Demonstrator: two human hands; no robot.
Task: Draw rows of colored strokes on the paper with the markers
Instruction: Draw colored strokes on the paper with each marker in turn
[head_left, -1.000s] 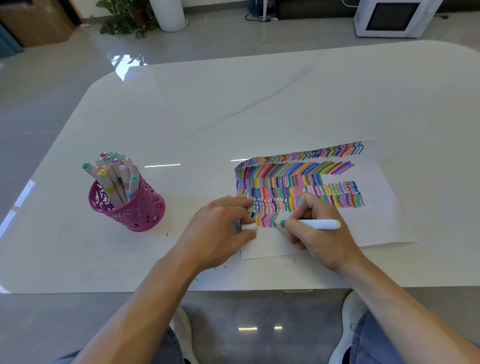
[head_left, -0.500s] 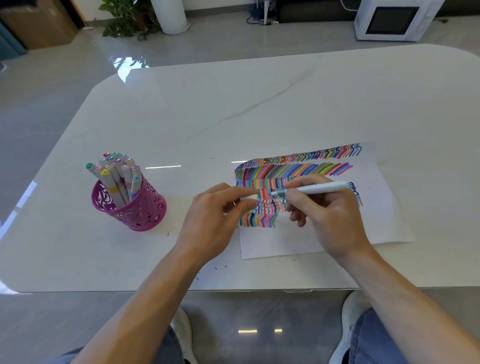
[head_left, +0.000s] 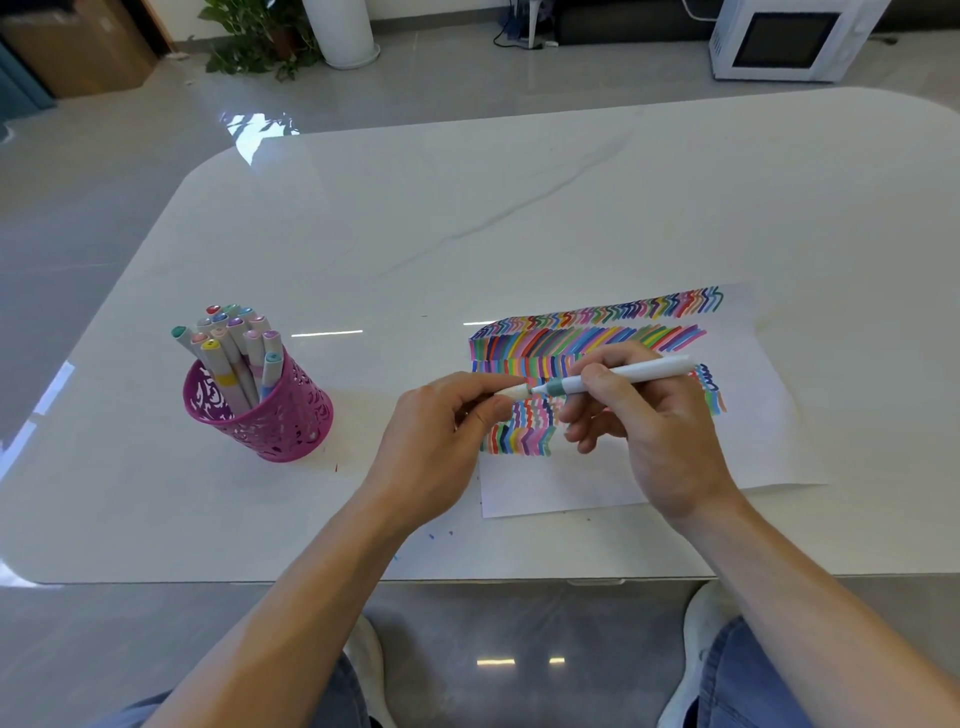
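The fingers (head_left: 467, 385) of our left hand (head_left: 436, 447) pinch a white cap (head_left: 513, 391). Our right hand (head_left: 665, 431) grips the marker (head_left: 644, 371) over the striped paper (head_left: 571, 488). It lies on the glossy white bench (head_left: 467, 208), with a pink cup (head_left: 296, 421) to the left. Beyond are the grey floor (head_left: 78, 182) and a plant (head_left: 260, 47).

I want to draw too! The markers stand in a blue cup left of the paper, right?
Not quite. The head view shows the cup is pink, not blue. The markers do stand in it, left of the paper.
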